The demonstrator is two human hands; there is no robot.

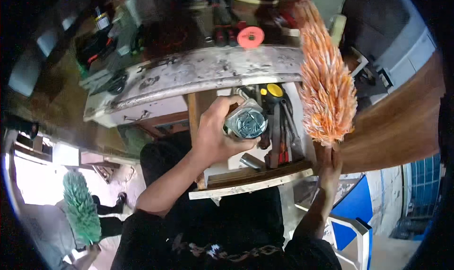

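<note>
My left hand (212, 134) is wrapped round a clear jar-like container (250, 122) and holds it over an open drawer (250, 181). Dark, shiny pieces show through it, too small to name. On the right, my right hand (329, 160) grips the lower end of a fluffy orange duster (327, 81), which stands upright beside the drawer. Inside the drawer lie a wrench (289, 121), red-handled tools (283, 154), a yellow and black round item (274, 90) and a short metal tube (252, 161).
Above the drawer runs a worn, paint-chipped bench top (208, 67) with a red disc (250, 37) at its back edge. A brown wooden panel (402, 128) stands at right, near a blue and white chair (354, 213). At lower left another person holds a green duster (81, 208).
</note>
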